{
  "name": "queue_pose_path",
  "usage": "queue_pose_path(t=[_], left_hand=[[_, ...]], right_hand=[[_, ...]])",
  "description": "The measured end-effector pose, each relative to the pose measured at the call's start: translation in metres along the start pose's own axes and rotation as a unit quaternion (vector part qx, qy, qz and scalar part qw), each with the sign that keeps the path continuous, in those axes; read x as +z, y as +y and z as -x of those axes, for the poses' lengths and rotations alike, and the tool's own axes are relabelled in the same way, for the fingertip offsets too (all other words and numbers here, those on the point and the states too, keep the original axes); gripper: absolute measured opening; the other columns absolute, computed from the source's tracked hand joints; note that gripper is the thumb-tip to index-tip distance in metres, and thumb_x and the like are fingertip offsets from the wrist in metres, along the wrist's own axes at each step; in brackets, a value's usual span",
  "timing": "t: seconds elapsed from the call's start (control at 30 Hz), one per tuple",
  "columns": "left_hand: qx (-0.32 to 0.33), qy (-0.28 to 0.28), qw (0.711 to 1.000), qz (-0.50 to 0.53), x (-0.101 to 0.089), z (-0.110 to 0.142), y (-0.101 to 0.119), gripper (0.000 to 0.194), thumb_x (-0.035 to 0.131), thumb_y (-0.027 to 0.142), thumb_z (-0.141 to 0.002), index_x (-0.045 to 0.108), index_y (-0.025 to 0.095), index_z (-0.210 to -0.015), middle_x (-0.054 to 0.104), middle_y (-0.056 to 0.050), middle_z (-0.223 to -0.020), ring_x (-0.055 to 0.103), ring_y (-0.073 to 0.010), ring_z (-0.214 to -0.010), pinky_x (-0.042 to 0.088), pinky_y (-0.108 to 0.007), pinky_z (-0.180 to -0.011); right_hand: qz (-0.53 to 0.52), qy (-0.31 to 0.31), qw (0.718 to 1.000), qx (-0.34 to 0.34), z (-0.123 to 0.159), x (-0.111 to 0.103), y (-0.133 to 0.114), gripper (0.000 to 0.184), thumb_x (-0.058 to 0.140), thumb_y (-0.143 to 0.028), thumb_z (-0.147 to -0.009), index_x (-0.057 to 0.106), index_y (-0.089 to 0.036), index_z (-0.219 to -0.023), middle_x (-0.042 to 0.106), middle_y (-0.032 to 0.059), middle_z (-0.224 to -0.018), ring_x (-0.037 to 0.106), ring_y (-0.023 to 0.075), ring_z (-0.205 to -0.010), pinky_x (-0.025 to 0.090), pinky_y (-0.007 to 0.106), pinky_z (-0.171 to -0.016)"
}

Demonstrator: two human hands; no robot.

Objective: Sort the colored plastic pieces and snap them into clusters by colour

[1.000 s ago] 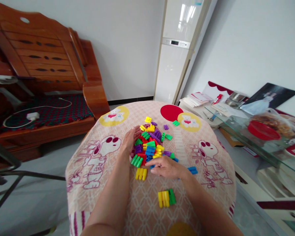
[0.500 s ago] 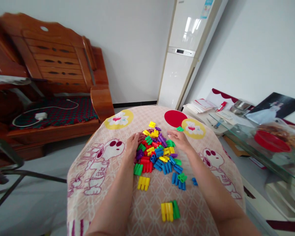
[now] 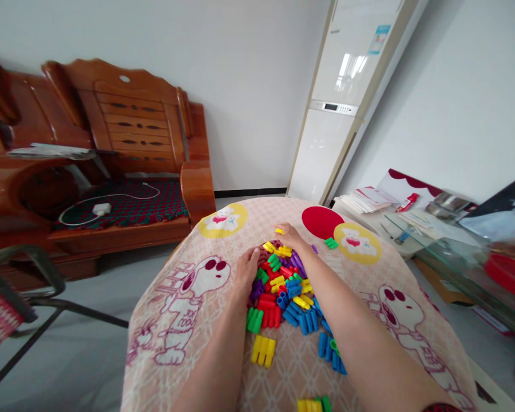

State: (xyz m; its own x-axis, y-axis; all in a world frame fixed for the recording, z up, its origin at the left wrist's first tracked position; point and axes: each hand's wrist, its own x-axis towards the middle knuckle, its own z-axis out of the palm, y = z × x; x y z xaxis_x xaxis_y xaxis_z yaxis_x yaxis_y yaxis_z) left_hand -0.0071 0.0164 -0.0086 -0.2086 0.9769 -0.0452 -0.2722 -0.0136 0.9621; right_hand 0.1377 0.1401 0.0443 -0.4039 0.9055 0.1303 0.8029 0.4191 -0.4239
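Observation:
On the round table lies a pile of plastic tube-shaped building blocks (image 3: 269,312) in red, yellow, green, blue and purple. My left hand (image 3: 246,268) rests against the pile's left edge, fingers open and thumb uppermost, gripping nothing. At the far end of the pile, the fingers of my right hand (image 3: 289,236) close on a small yellow building block (image 3: 279,231), which they partly cover. My right forearm hides some of the pile's right side. Apart from the pile, nearer to me, are a yellow block (image 3: 263,351) and a yellow-and-green pair (image 3: 309,405), cut off by the frame's bottom.
A patterned cloth (image 3: 197,366) covers the table. One green block (image 3: 331,243) lies off to the right. Beyond stand a wooden bench (image 3: 141,229) and a tall white air conditioner (image 3: 321,149). A glass-topped side table (image 3: 438,240) with papers is at right; a chair frame (image 3: 47,274) at left.
My right hand has moved left and inward from the pile's right side to the yellow block at the far end. My left hand stays at the pile's left edge. The view has shifted.

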Motion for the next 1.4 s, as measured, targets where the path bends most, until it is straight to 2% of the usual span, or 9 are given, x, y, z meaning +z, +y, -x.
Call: queue_pose_path(t=[0.17,0.3,0.4,0.5,0.67,0.9,1.13,1.27,1.4], left_hand=[[0.000,-0.002,1.000,-0.009,-0.001,0.000,0.001,0.033,0.057,0.046,-0.086,0.069,0.017,-0.098,0.074,-0.011,-0.102,0.070,-0.0251,-0.096,0.052,-0.042,-0.092],[-0.003,-0.001,1.000,-0.018,-0.001,-0.005,-0.002,0.034,0.058,0.047,-0.084,0.069,0.017,-0.097,0.075,-0.011,-0.100,0.070,-0.0257,-0.093,0.053,-0.042,-0.091],[-0.007,0.004,1.000,-0.020,-0.001,-0.008,-0.004,0.034,0.058,0.046,-0.084,0.068,0.017,-0.098,0.075,-0.011,-0.101,0.070,-0.0253,-0.093,0.053,-0.042,-0.091],[-0.008,0.003,1.000,-0.012,-0.001,-0.009,-0.004,0.034,0.057,0.045,-0.084,0.068,0.017,-0.100,0.074,-0.011,-0.102,0.070,-0.0248,-0.093,0.053,-0.042,-0.092],[-0.011,0.004,1.000,-0.010,0.000,-0.009,-0.002,0.033,0.058,0.044,-0.084,0.068,0.016,-0.097,0.075,-0.011,-0.100,0.071,-0.0251,-0.093,0.052,-0.043,-0.093],[0.024,-0.008,0.999,-0.023,0.003,-0.010,-0.001,0.031,0.059,0.042,-0.082,0.068,0.016,-0.096,0.076,-0.011,-0.096,0.072,-0.0247,-0.089,0.053,-0.043,-0.092],[0.016,-0.002,0.999,-0.047,0.004,-0.016,-0.002,0.027,0.057,0.038,-0.082,0.069,0.015,-0.090,0.076,-0.011,-0.092,0.071,-0.0261,-0.092,0.052,-0.043,-0.093],[0.017,0.007,0.998,-0.062,0.002,-0.017,-0.002,0.026,0.056,0.036,-0.083,0.069,0.015,-0.090,0.075,-0.009,-0.090,0.071,-0.0248,-0.090,0.052,-0.041,-0.092],[0.017,0.001,0.998,-0.054,0.001,-0.016,-0.002,0.025,0.055,0.034,-0.084,0.069,0.015,-0.092,0.075,-0.008,-0.092,0.071,-0.0233,-0.089,0.052,-0.040,-0.092]], right_hand=[[-0.001,-0.038,0.999,0.006,0.038,-0.005,-0.002,0.025,0.055,-0.021,-0.082,0.077,-0.013,-0.074,0.073,0.0059,-0.073,0.062,0.0165,-0.071,0.042,0.024,-0.064],[-0.074,-0.073,0.994,-0.032,0.076,-0.016,0.012,0.026,0.057,-0.030,-0.082,0.077,-0.015,-0.074,0.067,0.0003,-0.062,0.059,0.0147,-0.063,0.039,0.023,-0.060],[-0.135,0.037,0.990,-0.019,0.082,-0.037,0.040,0.030,0.056,-0.038,-0.085,0.078,-0.017,-0.088,0.074,0.0027,-0.081,0.065,0.0193,-0.079,0.048,0.028,-0.074],[-0.132,0.189,0.970,0.077,0.084,-0.060,0.078,0.031,0.057,-0.038,-0.086,0.076,-0.017,-0.098,0.074,0.0100,-0.103,0.065,0.0235,-0.100,0.048,0.037,-0.094],[-0.141,0.199,0.963,0.117,0.108,-0.060,0.112,0.041,0.047,-0.045,-0.092,0.073,-0.017,-0.107,0.072,0.0130,-0.114,0.065,0.0219,-0.104,0.049,0.039,-0.097],[-0.221,0.154,0.962,0.043,0.137,-0.009,0.082,0.045,0.046,-0.051,-0.090,0.074,-0.016,-0.095,0.074,0.0111,-0.106,0.066,0.0235,-0.103,0.047,0.037,-0.098],[-0.306,0.253,0.901,0.176,0.144,0.022,0.023,0.053,0.035,-0.049,-0.092,0.074,-0.015,-0.102,0.075,0.0109,-0.105,0.066,0.0220,-0.102,0.051,0.032,-0.089],[-0.277,0.257,0.903,0.203,0.143,0.024,0.010,0.058,0.029,-0.050,-0.093,0.073,-0.014,-0.105,0.074,0.0116,-0.105,0.067,0.0216,-0.099,0.052,0.029,-0.083],[-0.280,0.246,0.913,0.164,0.161,0.002,0.036,0.057,0.034,-0.054,-0.093,0.072,-0.013,-0.104,0.074,0.0109,-0.101,0.067,0.0221,-0.095,0.052,0.030,-0.081]])
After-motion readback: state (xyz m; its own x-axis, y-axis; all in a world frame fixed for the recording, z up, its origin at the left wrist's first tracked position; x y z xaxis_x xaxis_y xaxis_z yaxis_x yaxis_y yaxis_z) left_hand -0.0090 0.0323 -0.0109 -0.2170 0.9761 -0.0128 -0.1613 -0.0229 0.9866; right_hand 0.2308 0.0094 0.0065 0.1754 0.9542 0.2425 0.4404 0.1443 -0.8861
